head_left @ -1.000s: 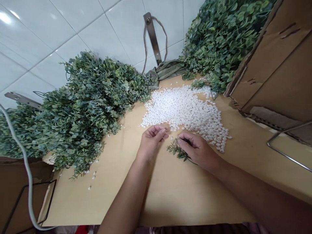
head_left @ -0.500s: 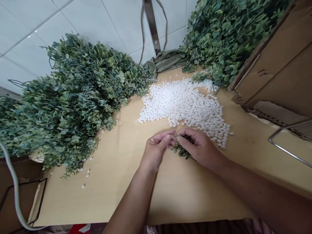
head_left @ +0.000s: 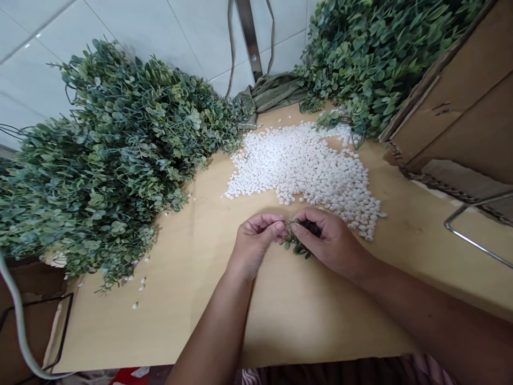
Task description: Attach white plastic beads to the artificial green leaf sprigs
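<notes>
Just in front of the pile of small white pieces (head_left: 304,166), both hands meet over the table. My right hand (head_left: 326,235) is closed around a sprig of artificial greenery (head_left: 298,246), whose leaves hang out below the fingers. My left hand (head_left: 260,235) is pinched at the tip of the sprig, thumb against forefinger. Whatever sits between those left fingertips is too small and covered to make out. The fingertips of the two hands almost touch.
A large heap of artificial greenery (head_left: 120,160) fills the left side. More greenery (head_left: 372,64) stands at the back right beside a cardboard box (head_left: 460,96). A bent metal rod (head_left: 476,243) lies at right, a pale cable (head_left: 20,321) at left. Dark green cloth (head_left: 276,93) lies by the tiled wall.
The view has shifted slightly. Both hands stay together at the sprig, with only small finger movement; the left fingertips sit a little closer to the right ones.
</notes>
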Available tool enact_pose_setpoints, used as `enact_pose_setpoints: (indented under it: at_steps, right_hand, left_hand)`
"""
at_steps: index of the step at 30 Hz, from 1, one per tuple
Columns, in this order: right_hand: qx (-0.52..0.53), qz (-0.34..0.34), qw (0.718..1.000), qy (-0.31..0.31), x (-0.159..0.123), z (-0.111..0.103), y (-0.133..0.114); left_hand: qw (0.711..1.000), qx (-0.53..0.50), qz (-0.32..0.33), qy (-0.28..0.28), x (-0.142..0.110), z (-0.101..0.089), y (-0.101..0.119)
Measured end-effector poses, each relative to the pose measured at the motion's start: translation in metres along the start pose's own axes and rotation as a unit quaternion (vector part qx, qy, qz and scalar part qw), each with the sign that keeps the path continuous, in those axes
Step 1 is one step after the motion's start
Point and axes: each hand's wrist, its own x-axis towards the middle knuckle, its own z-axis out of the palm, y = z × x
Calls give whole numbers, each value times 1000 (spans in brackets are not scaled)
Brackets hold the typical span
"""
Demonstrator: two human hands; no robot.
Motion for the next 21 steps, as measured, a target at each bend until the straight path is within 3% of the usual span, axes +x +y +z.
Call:
enact_pose_setpoints:
  at_steps: [21]
  right_hand:
    - [0,-39,999,27,-2,3,-3]
  left_hand:
    - [1000,-16,-13,17,0,0,1]
